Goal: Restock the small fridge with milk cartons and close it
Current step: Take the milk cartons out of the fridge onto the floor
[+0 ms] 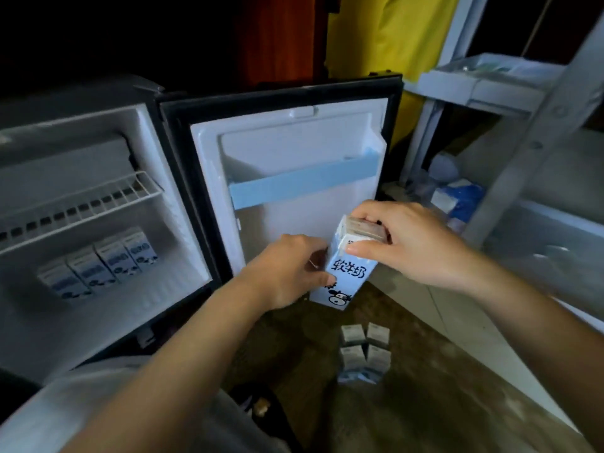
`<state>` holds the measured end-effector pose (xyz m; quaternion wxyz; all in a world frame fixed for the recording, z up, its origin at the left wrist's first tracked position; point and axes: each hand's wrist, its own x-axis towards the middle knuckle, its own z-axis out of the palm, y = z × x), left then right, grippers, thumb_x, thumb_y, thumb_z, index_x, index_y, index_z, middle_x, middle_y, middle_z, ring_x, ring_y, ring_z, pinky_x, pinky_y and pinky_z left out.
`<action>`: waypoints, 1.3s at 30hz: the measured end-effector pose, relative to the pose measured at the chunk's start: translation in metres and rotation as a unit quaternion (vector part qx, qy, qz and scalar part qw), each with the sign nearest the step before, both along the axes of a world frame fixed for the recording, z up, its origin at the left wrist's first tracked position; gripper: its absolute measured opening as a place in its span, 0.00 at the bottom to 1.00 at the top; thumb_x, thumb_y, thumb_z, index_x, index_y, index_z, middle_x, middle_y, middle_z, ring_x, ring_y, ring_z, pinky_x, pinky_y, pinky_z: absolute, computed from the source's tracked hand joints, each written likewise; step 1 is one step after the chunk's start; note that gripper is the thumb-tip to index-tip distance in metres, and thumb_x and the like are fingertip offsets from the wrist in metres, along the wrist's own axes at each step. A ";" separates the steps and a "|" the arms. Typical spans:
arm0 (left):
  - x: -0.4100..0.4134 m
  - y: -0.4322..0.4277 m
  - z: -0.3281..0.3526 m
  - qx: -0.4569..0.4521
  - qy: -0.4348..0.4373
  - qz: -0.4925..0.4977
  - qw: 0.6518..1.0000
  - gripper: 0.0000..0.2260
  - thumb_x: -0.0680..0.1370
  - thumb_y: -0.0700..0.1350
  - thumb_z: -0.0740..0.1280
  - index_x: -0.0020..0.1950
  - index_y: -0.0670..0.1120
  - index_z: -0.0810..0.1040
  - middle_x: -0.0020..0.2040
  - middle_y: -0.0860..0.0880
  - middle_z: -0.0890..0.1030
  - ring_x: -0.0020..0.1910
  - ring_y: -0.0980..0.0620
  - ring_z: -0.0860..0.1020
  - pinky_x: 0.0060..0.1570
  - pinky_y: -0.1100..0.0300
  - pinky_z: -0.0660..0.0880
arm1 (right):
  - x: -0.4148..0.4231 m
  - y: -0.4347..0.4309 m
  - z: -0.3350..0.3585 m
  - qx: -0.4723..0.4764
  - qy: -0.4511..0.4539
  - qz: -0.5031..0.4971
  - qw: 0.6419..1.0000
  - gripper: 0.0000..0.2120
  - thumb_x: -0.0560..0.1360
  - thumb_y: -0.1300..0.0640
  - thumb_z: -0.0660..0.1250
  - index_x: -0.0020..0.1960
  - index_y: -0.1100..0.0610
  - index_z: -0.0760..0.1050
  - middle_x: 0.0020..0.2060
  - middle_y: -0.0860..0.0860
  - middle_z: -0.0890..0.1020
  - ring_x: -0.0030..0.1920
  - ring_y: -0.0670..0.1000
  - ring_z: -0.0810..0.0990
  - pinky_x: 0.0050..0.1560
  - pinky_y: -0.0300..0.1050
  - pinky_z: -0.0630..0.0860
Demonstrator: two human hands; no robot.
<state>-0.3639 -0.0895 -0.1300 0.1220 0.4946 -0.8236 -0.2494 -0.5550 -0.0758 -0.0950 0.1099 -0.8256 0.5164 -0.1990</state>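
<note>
— What is in the small dark-cased fridge (173,197)?

— Its white-lined door (294,142) stands wide open. On the fridge's bottom, under the white wire shelf (81,204), four blue-and-white milk cartons (98,266) stand upright in a row. They touch one another, and the row runs from the front left toward the back right corner.

— And outside it?

— Four more small cartons (364,351) stand in a tight two-by-two block on the brown floor (441,387), near the door's lower edge. A white plastic shelving unit (490,86) at the right holds blurred packages I cannot make out.

— The hands?

— Both hold one blue-and-white carton with a cartoon cow (343,279). It is tilted, in the air before the lower part of the open door, above the block on the floor. The left hand (284,273) has its fingers curled round the carton's lower side. The right hand (408,243) pinches its folded top between thumb and fingers.
</note>
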 end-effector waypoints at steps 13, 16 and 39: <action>-0.052 0.012 -0.112 0.186 0.049 0.034 0.981 0.13 0.78 0.47 0.66 0.60 0.46 0.80 0.55 0.48 0.83 0.53 0.54 0.79 0.54 0.60 0.74 | -0.039 0.030 -0.148 0.161 -0.052 -0.090 0.982 0.12 0.75 0.48 0.66 0.54 0.54 0.74 0.44 0.48 0.78 0.45 0.49 0.78 0.44 0.48 0.74; -0.055 0.011 -0.142 0.264 0.018 0.042 0.964 0.11 0.78 0.46 0.65 0.57 0.45 0.82 0.52 0.47 0.83 0.48 0.54 0.78 0.48 0.62 0.72 | -0.034 0.035 -0.184 0.183 -0.019 -0.096 0.978 0.16 0.75 0.46 0.66 0.58 0.55 0.74 0.50 0.50 0.79 0.50 0.51 0.78 0.44 0.44 0.73; -0.102 0.030 -0.270 0.431 0.038 0.189 0.881 0.16 0.82 0.38 0.55 0.68 0.36 0.70 0.67 0.42 0.73 0.66 0.44 0.72 0.56 0.66 0.68 | -0.034 0.043 -0.328 0.296 0.088 -0.177 0.934 0.20 0.76 0.55 0.66 0.66 0.57 0.69 0.63 0.56 0.76 0.62 0.56 0.76 0.59 0.50 0.74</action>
